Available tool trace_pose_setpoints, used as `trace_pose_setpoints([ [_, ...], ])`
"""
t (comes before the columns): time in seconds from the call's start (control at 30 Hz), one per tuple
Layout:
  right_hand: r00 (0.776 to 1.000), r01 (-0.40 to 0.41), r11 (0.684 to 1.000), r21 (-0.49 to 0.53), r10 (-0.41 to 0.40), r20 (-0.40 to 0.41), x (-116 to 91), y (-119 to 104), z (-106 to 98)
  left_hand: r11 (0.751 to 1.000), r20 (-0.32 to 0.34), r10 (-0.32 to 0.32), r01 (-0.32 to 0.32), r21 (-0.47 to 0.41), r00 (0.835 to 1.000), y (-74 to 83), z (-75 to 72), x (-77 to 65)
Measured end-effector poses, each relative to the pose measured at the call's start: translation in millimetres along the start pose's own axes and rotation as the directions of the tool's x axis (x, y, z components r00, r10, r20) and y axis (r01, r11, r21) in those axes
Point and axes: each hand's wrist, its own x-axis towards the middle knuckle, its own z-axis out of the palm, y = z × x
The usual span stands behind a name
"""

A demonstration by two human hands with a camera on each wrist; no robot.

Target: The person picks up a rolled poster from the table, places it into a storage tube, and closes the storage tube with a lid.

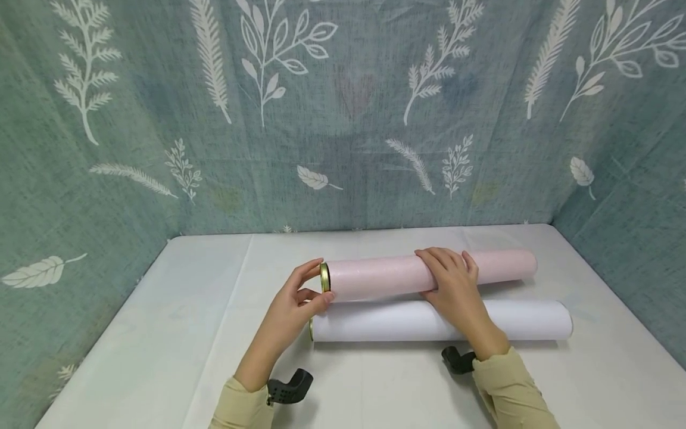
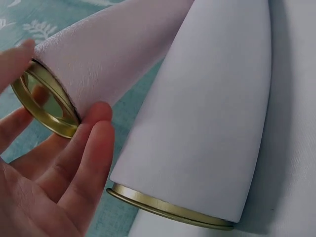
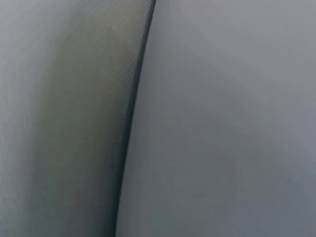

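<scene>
A pink cardboard tube [image 1: 380, 277] lies tilted slightly up to the right. At its left end sits a gold metal cap [image 1: 324, 278], which my left hand [image 1: 289, 310] pinches between thumb and fingertips. In the left wrist view a thin dark line shows between this cap and the pink wall. My right hand [image 1: 454, 289] grips the pink tube around its middle from above. In front of it a white tube [image 1: 370, 322] lies along the table, its left end rimmed by a gold cap [image 2: 168, 205]. The right wrist view shows only a smooth pale surface [image 3: 212, 98] beside cloth.
A white-covered table [image 1: 161, 310] holds both tubes. Leaf-patterned green fabric [image 1: 348, 119] hangs behind it and at both sides. Each wrist wears a black camera mount [image 1: 290, 387], just above the table in front of the white tube.
</scene>
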Motion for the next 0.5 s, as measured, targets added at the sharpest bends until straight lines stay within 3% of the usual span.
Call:
trace_pose_setpoints([
  [0.23, 1.0, -0.002, 1.0, -0.003, 0.002, 0.005, -1.1, 0.0, -0.5, 0.995, 0.041, 0.012, -0.008, -0.1, 0.999, -2.6, -1.9, 0.8],
  [0.5, 1.0, 0.0, 1.0, -0.002, 0.0, 0.006, 1.0, -1.2, -0.6, 0.992, 0.038, -0.019, 0.024, -0.127, 0.999, -1.3, -3.8, 1.8],
])
